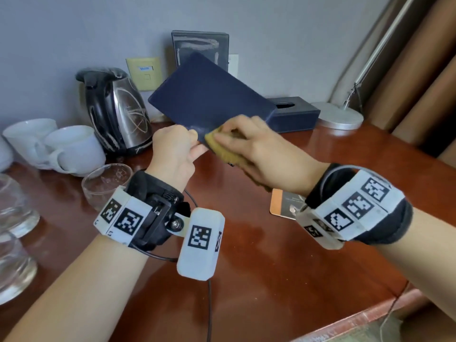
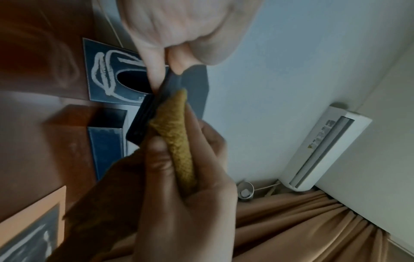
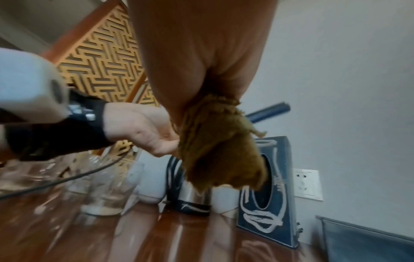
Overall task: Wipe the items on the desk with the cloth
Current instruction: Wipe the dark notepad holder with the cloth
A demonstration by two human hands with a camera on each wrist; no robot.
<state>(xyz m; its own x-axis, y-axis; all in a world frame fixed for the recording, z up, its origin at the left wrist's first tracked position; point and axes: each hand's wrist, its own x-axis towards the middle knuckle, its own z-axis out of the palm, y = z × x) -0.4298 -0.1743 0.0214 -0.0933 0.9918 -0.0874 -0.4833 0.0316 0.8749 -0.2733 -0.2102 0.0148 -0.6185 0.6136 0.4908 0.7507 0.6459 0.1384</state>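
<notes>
Here, a navy folder (image 1: 209,99) is being pinched at its near corner by the left hand (image 1: 172,151) above the desk (image 1: 283,255), while a mustard cloth (image 1: 222,149) is being clasped against it by the right hand (image 1: 261,149).

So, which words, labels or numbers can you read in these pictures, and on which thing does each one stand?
No text can be read in any view.
Blue label on the beige wall plate: blurred, unreadable.
Print on the orange-edged card: too small to read.
Warning sticker on the air conditioner: too small to read.
Wrist markers: square codes only, no words.
</notes>
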